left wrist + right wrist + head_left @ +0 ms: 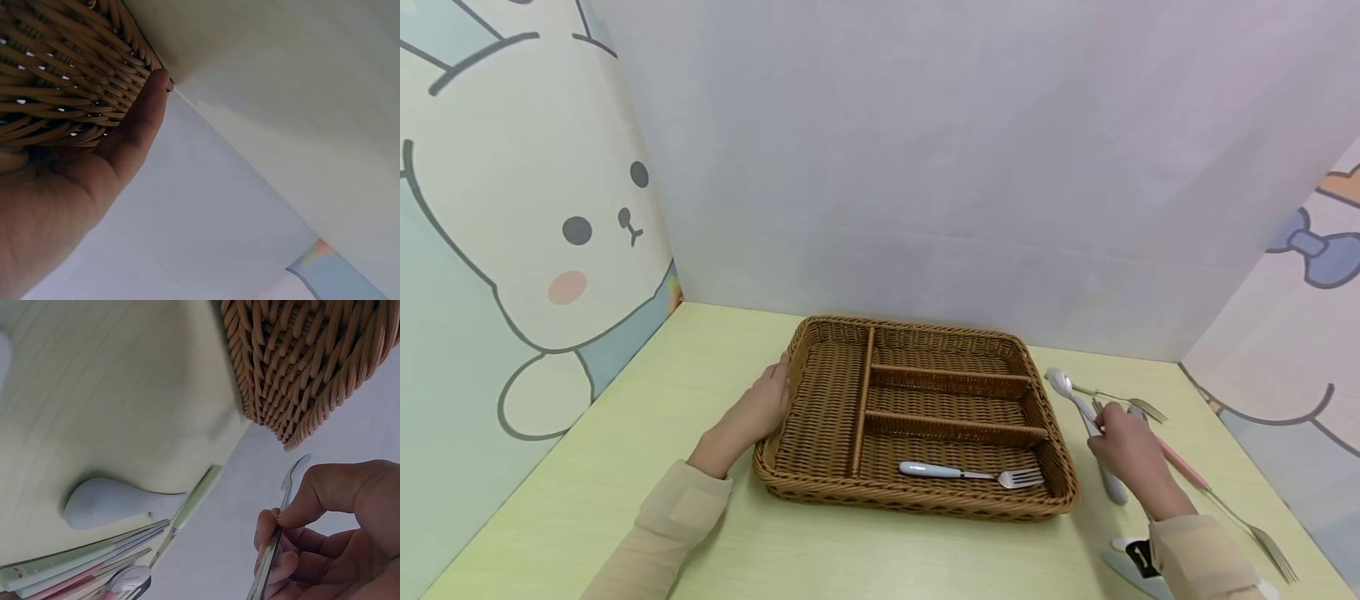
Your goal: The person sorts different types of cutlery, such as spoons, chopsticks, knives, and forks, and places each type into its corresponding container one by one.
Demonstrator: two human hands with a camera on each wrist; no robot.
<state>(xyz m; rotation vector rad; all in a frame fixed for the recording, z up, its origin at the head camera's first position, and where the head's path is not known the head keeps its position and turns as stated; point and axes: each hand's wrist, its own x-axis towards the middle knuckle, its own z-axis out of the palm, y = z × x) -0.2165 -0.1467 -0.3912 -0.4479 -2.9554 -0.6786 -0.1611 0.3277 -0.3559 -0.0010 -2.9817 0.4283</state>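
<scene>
My left hand (pixel 760 408) holds the left side of a brown wicker basket (pixel 917 502), one finger lying along its outer wall in the left wrist view. Between thumb and fingers, my right hand (pixel 1127 454) pinches a metal spoon (pixel 270 559), its bowl pointing away from the fingers, to the right of the basket. The basket has one long compartment at left and three shorter ones at right. A fork (pixel 928 471) with a pale blue handle lies in the front right compartment.
Under and around the right hand lie a broad pale spoon (pixel 112 503), a green-handled fork (pixel 1146 410), a pink-handled fork (pixel 1187 468) and more cutlery. A black-labelled item (pixel 1142 558) sits by the right sleeve. Grey-white and cartoon-printed walls (pixel 925 167) border the table.
</scene>
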